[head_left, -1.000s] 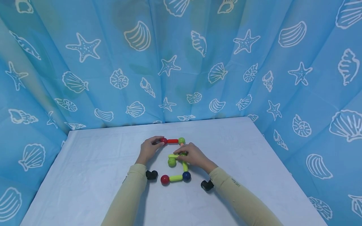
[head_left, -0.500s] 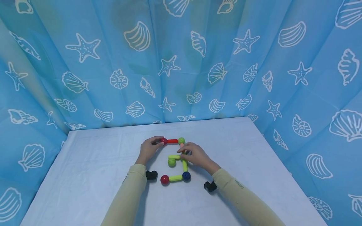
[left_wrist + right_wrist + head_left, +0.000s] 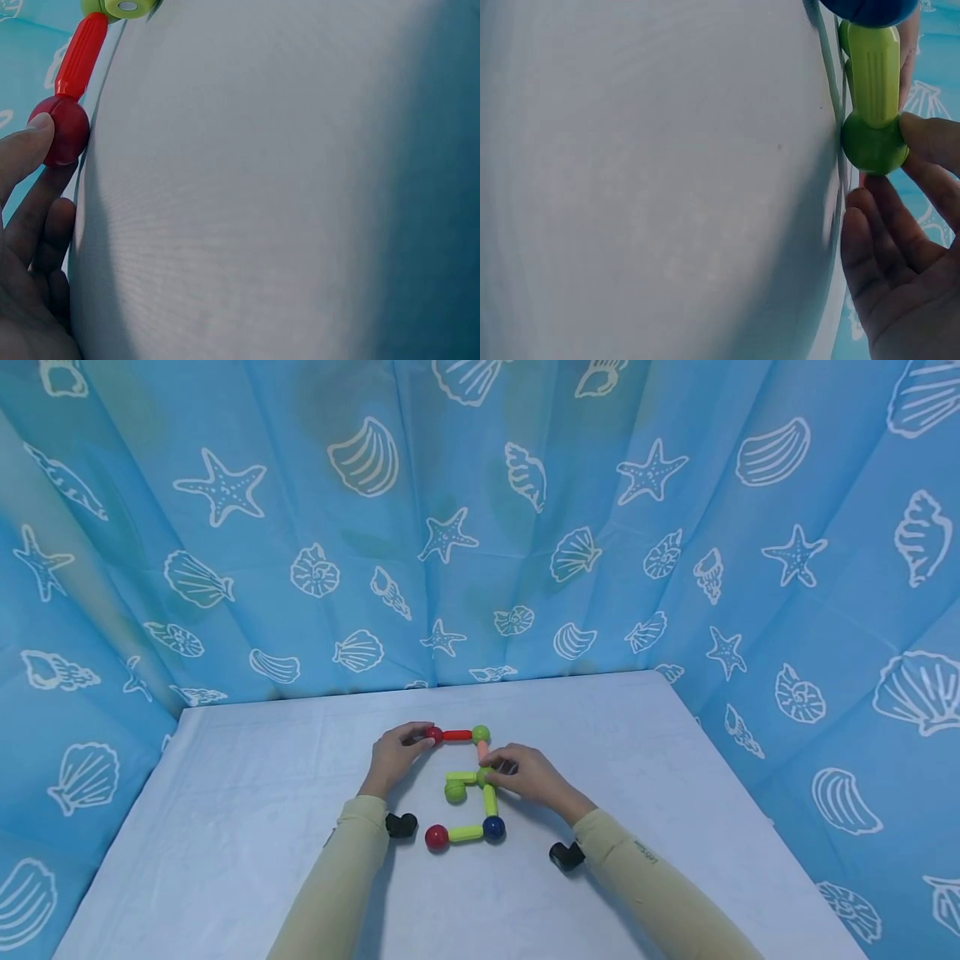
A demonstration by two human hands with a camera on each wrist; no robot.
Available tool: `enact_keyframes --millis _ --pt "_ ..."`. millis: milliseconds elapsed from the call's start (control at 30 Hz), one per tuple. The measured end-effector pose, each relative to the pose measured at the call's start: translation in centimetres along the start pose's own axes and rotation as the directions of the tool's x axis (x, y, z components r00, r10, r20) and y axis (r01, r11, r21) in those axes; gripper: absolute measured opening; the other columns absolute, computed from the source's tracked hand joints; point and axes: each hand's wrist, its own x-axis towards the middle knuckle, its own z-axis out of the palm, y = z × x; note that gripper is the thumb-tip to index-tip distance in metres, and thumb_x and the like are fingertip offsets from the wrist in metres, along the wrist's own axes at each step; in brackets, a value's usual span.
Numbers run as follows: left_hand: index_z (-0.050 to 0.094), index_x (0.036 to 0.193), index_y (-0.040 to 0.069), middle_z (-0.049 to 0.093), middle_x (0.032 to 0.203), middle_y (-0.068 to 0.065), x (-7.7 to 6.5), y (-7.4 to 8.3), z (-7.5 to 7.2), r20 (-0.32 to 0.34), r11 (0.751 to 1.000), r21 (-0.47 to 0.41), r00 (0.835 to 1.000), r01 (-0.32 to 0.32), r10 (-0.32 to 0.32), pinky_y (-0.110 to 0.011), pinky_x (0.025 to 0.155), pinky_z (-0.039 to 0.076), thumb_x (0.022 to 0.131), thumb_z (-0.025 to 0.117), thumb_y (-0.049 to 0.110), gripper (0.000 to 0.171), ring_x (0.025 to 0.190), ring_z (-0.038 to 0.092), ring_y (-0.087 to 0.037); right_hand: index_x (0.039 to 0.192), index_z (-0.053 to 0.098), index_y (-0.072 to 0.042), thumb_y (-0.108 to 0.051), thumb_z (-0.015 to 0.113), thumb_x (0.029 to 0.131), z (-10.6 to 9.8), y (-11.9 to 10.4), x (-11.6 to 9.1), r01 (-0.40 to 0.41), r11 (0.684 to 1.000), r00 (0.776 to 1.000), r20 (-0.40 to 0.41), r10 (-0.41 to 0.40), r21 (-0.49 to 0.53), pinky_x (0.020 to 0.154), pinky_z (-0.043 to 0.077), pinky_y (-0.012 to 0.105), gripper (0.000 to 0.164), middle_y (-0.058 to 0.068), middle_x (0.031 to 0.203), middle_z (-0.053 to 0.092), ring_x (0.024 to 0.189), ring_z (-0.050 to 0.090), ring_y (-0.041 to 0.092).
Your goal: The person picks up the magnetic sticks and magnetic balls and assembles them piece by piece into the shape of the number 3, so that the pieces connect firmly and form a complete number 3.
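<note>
A chain of toy balls and rods lies on the white table (image 3: 247, 827). My left hand (image 3: 393, 760) pinches the red ball (image 3: 71, 131) at its far left end, between thumb and finger. From there a red rod (image 3: 457, 736) leads to a light green ball (image 3: 481, 734), then a pink rod (image 3: 483, 752). With thumb and finger, my right hand (image 3: 534, 774) holds the middle green ball (image 3: 874, 146). Yellow-green rods run from that ball to another green ball (image 3: 455, 792) and to a blue ball (image 3: 493, 827).
Nearest the front, a yellow-green rod (image 3: 466, 833) joins the blue ball to a second red ball (image 3: 437, 837). Black wrist devices sit below each forearm, near the left sleeve (image 3: 337, 868) and right sleeve (image 3: 652, 877). A blue shell-patterned curtain (image 3: 480, 527) surrounds the table.
My right hand has shifted from the rod left of the middle green ball to the ball's right side, uncovering that rod and the pink one. The left hand stays on the red ball.
</note>
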Motion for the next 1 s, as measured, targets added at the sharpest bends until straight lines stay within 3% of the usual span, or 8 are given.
enact_keyframes --millis 333,733,1000 --pt "0.067 0.134 0.022 0.066 0.134 -0.005 0.0 0.1 0.0 0.002 1.0 0.004 1.0 -0.003 0.003 -0.053 0.111 0.041 0.097 0.072 0.023 0.038 0.131 0.054 -0.027 0.119 0.072 -0.027 -0.03 0.075 0.094 -0.2 0.4 -0.1 -0.036 0.999 0.999 0.031 0.035 0.038 0.09 0.053 0.035 0.026 -0.01 0.105 0.067 0.097 0.061 0.011" --pt "0.063 0.139 0.023 0.063 0.138 -0.005 -0.2 -0.2 -0.2 0.014 1.0 -0.012 1.0 0.003 -0.003 -0.051 0.11 0.042 0.096 0.073 0.024 0.044 0.131 0.054 -0.027 0.118 0.072 -0.027 -0.027 0.075 0.094 0.1 0.4 -0.3 -0.038 0.996 0.999 0.035 0.035 0.08 0.092 0.053 0.036 0.025 -0.008 0.106 0.067 0.099 0.061 0.013" --pt "0.057 0.144 0.019 0.062 0.139 -0.007 -1.7 -0.3 -0.7 0.008 1.0 -0.008 1.0 -0.004 0.004 -0.05 0.107 0.046 0.094 0.074 0.023 0.053 0.125 0.056 -0.029 0.118 0.071 -0.026 -0.027 0.075 0.094 0.0 0.2 -0.3 -0.045 0.995 0.999 0.035 0.042 0.086 0.094 0.053 0.038 0.025 -0.009 0.107 0.067 0.101 0.062 0.013"
